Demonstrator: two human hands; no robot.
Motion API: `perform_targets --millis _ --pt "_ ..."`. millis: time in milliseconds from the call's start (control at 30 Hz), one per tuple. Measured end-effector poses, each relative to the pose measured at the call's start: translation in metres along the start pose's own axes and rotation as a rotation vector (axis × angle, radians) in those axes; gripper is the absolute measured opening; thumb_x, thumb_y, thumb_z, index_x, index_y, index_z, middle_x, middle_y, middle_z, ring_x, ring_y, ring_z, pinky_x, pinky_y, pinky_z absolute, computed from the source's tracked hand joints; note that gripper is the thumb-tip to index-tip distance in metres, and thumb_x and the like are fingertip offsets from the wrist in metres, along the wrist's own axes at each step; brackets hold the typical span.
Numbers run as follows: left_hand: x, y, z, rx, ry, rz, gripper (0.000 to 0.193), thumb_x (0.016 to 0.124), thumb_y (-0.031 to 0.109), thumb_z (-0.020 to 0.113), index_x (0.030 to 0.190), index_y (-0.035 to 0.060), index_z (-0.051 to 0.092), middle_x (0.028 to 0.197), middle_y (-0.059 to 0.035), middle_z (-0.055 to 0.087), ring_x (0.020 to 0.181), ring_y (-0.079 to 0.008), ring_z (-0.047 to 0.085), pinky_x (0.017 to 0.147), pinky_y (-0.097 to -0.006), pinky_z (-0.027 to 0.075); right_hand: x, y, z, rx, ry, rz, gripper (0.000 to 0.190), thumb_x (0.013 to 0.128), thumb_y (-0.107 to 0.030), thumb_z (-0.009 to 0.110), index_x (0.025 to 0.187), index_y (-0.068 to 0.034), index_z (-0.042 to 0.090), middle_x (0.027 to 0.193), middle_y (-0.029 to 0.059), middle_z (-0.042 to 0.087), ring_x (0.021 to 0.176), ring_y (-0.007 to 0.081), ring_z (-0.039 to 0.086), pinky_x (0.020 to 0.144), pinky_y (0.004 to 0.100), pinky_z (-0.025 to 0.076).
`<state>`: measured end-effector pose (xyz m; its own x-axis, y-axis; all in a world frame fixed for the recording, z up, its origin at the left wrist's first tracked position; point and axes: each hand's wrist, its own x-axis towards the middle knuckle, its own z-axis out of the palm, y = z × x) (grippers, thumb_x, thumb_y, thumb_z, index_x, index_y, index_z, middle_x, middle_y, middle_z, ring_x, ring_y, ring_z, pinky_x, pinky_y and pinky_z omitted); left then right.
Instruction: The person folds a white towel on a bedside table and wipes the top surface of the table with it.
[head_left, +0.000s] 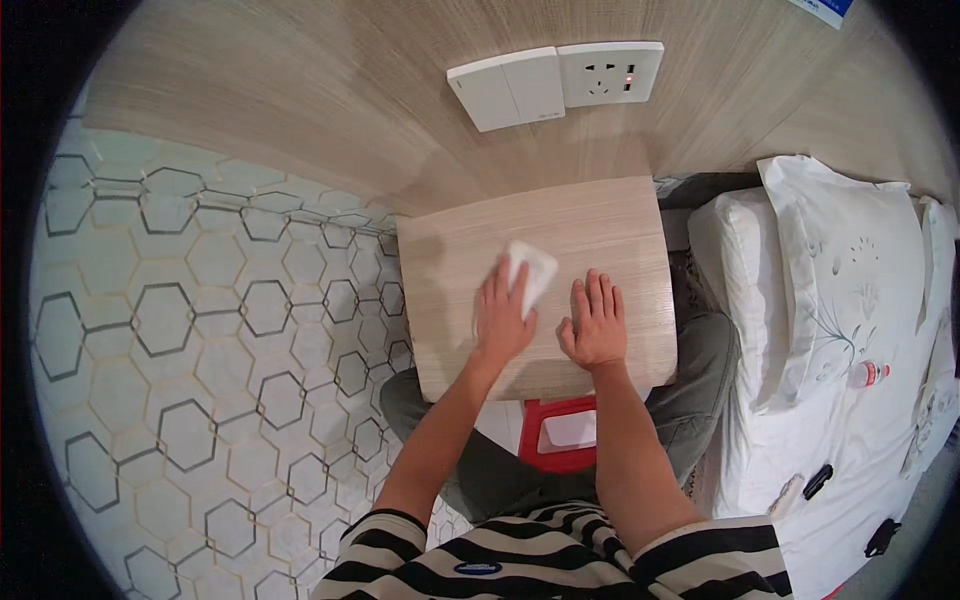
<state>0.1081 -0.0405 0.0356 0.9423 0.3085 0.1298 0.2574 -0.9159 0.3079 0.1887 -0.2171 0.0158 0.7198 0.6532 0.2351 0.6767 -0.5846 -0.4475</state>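
My left hand (502, 324) presses a folded white cloth or wipe (541, 271) onto the light wood-grain top of a small table (465, 232). The cloth sticks out past the fingertips and on the thumb side, and its edges look slightly blurred. To the right, my right hand (598, 327) lies palm down on the same tabletop, thumb apart from the fingers, with nothing visible in it. A gap of bare tabletop separates the right hand from the cloth.
A wood-grain wall panel with a white switch plate (507, 88) and socket (611, 73) rises behind the table. On the right, a bed holds a pillow (855, 277), a small bottle (870, 374) and dark small items (818, 482). Below the tabletop shows a red-framed object (534, 435).
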Motion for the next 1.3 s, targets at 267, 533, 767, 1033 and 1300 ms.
perform_targets --millis 267,533,767,1033,1300 --pt "-0.013 0.034 0.013 -0.016 0.051 -0.159 0.087 0.076 0.019 0.071 0.154 0.0054 0.036 0.159 -0.0265 0.028 0.137 -0.0455 0.039 0.114 -0.0526 0.032 -0.001 -0.001 -0.001 0.016 0.001 0.011 0.071 0.084 -0.031 0.056 0.146 0.002 0.045 0.159 0.0255 0.034 0.147 0.0427 0.032 0.120 0.0524 0.025" --pt "-0.004 0.011 -0.001 -0.072 0.038 0.001 0.082 0.077 0.012 0.066 0.153 0.0051 0.038 0.158 -0.0278 0.030 0.138 -0.0457 0.039 0.113 -0.0514 0.033 -0.001 0.001 -0.003 0.045 -0.018 0.018 0.071 0.084 -0.032 0.055 0.146 0.002 0.045 0.160 0.0246 0.034 0.147 0.0422 0.031 0.121 0.0525 0.024" --pt "0.010 0.012 0.014 -0.016 0.094 -0.123 0.084 0.076 0.014 0.067 0.154 0.0056 0.038 0.159 -0.0281 0.028 0.138 -0.0458 0.039 0.113 -0.0511 0.033 0.000 0.001 -0.001 0.021 -0.019 0.021 0.072 0.084 -0.033 0.055 0.146 0.002 0.045 0.160 0.0241 0.033 0.147 0.0420 0.031 0.122 0.0525 0.023" --pt "-0.017 0.011 -0.008 -0.089 -0.048 0.040 0.085 0.074 0.012 0.067 0.154 0.0048 0.038 0.157 -0.0286 0.032 0.134 -0.0461 0.044 0.111 -0.0504 0.036 -0.003 0.004 -0.001 0.025 -0.029 0.024 0.071 0.085 -0.033 0.055 0.146 0.002 0.045 0.160 0.0243 0.034 0.148 0.0421 0.031 0.122 0.0524 0.023" --pt "0.011 -0.002 0.011 0.019 0.151 -0.219 0.083 0.076 0.012 0.066 0.154 0.0056 0.038 0.159 -0.0281 0.030 0.135 -0.0457 0.043 0.113 -0.0503 0.034 0.001 -0.003 0.001 0.036 -0.001 0.009 0.071 0.085 -0.033 0.054 0.146 0.002 0.045 0.159 0.0242 0.035 0.148 0.0422 0.031 0.122 0.0522 0.023"
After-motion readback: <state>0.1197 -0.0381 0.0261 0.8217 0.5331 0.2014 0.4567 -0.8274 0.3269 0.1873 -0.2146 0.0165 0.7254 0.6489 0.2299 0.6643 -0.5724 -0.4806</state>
